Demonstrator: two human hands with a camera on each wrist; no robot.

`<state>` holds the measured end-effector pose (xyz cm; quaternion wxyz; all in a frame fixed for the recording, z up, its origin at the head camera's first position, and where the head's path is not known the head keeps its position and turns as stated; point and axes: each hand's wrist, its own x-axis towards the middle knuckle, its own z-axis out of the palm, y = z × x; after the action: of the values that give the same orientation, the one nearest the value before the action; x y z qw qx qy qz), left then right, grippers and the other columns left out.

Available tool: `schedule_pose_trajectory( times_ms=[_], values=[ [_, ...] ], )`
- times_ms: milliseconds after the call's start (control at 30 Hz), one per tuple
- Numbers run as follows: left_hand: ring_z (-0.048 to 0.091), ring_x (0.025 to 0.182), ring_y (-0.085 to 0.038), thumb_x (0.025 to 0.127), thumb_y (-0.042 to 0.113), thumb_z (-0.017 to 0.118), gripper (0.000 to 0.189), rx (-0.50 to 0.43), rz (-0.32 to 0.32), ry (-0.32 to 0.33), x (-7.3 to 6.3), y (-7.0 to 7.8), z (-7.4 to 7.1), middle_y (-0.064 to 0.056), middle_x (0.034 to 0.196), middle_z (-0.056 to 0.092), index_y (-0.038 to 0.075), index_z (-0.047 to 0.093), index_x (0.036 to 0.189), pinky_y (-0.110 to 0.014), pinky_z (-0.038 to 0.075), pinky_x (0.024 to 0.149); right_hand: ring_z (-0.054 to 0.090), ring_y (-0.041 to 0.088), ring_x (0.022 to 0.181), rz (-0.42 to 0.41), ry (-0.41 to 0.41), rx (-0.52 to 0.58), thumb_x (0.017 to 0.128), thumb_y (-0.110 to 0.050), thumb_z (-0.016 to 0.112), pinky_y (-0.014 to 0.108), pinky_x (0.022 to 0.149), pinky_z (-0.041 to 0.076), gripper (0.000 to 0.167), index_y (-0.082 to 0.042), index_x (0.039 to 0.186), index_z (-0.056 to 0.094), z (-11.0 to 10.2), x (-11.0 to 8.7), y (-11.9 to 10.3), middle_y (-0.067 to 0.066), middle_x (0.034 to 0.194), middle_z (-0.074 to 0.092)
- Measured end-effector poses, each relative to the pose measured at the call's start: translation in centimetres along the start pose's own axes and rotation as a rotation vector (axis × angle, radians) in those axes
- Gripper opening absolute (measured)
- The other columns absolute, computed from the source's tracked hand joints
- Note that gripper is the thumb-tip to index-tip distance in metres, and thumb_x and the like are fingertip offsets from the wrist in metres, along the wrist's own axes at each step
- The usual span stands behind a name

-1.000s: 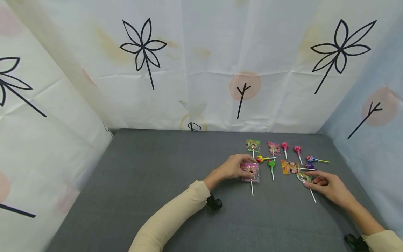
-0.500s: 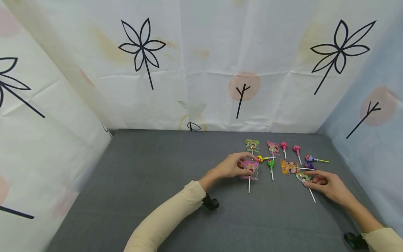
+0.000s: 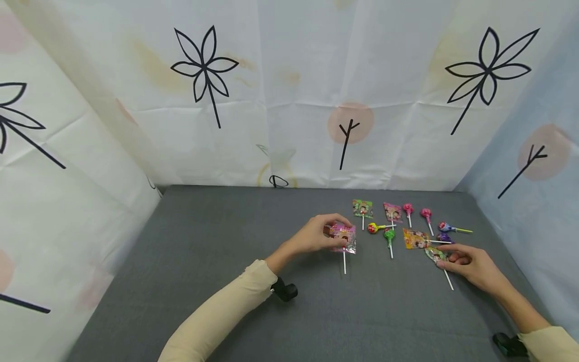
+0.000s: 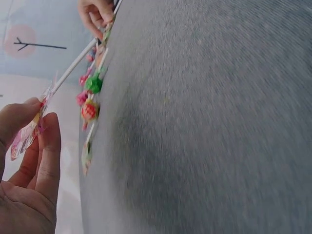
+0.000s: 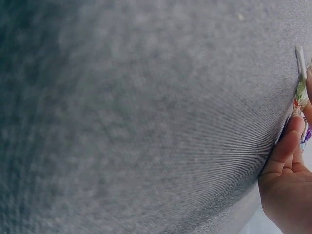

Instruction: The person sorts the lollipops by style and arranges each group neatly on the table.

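A pink-wrapped flat lollipop (image 3: pixel 348 234) is held between the thumb and fingers of the left hand (image 3: pixel 314 235), its white stick pointed toward the viewer. A green-wrapped lollipop (image 3: pixel 433 254) is pinched by the right hand (image 3: pixel 475 266), just beside an orange flat packet (image 3: pixel 413 239). Between the hands, a yellow-and-red lollipop (image 3: pixel 372 228) and a green round lollipop (image 3: pixel 389 235) are seen. Behind are placed a green flat packet (image 3: pixel 363 207), a pink flat packet (image 3: pixel 392 211) and 2 pink round lollipops (image 3: pixel 408 208). The gray table (image 3: pixel 249 311) is backed by a white printed cloth (image 3: pixel 289 55).
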<state>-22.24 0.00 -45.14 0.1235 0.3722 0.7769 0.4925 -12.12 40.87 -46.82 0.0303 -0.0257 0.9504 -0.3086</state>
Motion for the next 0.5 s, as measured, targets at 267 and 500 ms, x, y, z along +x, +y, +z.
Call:
schedule_pose_trajectory(
  times_ms=[267, 500],
  values=[
    [0.062, 0.09, -0.013, 0.089, 0.014, 0.082, 0.038, 0.002, -0.019, 0.037, -1.9, -0.6, -2.4, 0.0, 0.111, 0.066, 0.014, 0.069, 0.125, -0.028, 0.053, 0.079, 0.049, 0.012, 0.072, 0.001, -0.006, 0.019, 0.093, -0.023, 0.079, 0.026, 0.059, 0.042, 0.044, 0.008, 0.122, 0.067, -0.1, 0.1, 0.1, 0.006, 0.089, 0.056],
    [0.061, 0.088, -0.014, 0.089, 0.013, 0.082, 0.04, 0.023, -0.028, 0.063, -3.4, -1.5, -4.4, -0.003, 0.107, 0.068, 0.012, 0.068, 0.126, -0.029, 0.052, 0.077, 0.05, 0.014, 0.072, 0.019, -0.028, 0.011, 0.094, -0.026, 0.077, 0.026, 0.06, 0.043, 0.047, 0.008, 0.124, 0.066, -0.2, 0.3, 0.2, 0.006, 0.09, 0.056]
  ],
)
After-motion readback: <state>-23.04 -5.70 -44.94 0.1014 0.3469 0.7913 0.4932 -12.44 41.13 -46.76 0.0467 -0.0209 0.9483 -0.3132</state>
